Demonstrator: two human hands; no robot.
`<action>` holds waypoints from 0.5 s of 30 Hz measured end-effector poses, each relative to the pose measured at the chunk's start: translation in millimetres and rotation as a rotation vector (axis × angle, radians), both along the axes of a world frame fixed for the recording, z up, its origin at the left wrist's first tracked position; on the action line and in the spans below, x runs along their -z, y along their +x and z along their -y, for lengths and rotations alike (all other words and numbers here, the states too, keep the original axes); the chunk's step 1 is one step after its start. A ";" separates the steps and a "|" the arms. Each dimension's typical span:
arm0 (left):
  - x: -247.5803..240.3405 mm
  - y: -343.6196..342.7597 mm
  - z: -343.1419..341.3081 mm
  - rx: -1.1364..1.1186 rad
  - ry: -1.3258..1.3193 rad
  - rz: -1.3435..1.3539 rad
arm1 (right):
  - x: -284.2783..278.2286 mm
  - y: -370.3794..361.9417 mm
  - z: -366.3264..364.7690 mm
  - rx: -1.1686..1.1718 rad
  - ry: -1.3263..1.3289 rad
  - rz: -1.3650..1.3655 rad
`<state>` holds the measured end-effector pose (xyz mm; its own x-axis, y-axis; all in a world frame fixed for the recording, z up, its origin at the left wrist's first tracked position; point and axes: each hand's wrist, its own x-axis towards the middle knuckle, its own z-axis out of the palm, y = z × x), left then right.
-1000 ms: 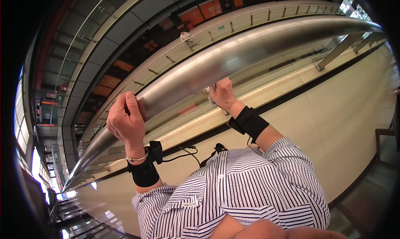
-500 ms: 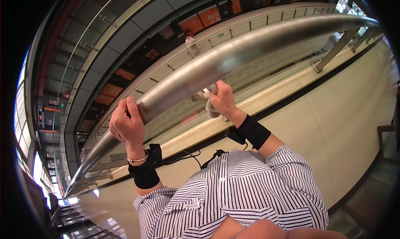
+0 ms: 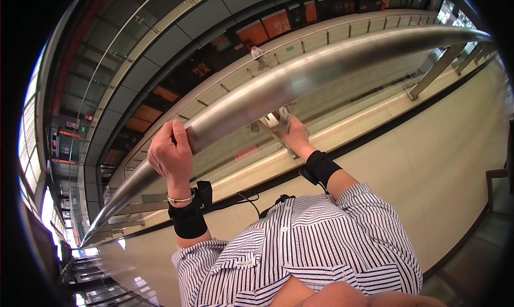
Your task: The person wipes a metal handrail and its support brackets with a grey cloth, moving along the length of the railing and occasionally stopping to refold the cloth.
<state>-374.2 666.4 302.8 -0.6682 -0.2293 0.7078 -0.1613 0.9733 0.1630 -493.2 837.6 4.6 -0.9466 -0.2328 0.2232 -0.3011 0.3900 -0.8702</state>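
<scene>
A thick brushed-metal handrail (image 3: 332, 63) arcs across the view, from the lower left to the upper right. My left hand (image 3: 172, 153) is wrapped round it on the left side, thumb on top. Lower down, just under the rail, my right hand (image 3: 297, 135) is closed on a crumpled grey-white cloth (image 3: 284, 117). The cloth is beside the metal post (image 3: 274, 130) that holds the rail up. My right fingertips are partly hidden behind the cloth and the hand itself.
Glass panels and slanted posts (image 3: 436, 71) run below the rail, above a pale ledge (image 3: 375, 117) with a dark edge. A person (image 3: 257, 53) stands on a walkway far beyond. Dark-framed furniture (image 3: 497, 173) stands at the right. A black cable (image 3: 247, 196) hangs near my waist.
My right hand has moved slightly down and right with the cloth, away from the rail's underside. My left hand keeps its hold on the rail. The whole view has shifted a little.
</scene>
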 end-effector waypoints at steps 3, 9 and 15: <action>-2.4 4.4 2.2 -0.038 0.010 0.044 | 27.7 6.2 -15.6 -0.225 0.473 0.338; -1.4 -0.8 -2.6 0.011 0.000 0.021 | 8.3 -10.2 -11.9 0.047 -0.317 0.395; -8.0 0.5 -8.4 0.009 -0.009 0.007 | -37.1 12.1 1.5 0.097 -0.282 0.228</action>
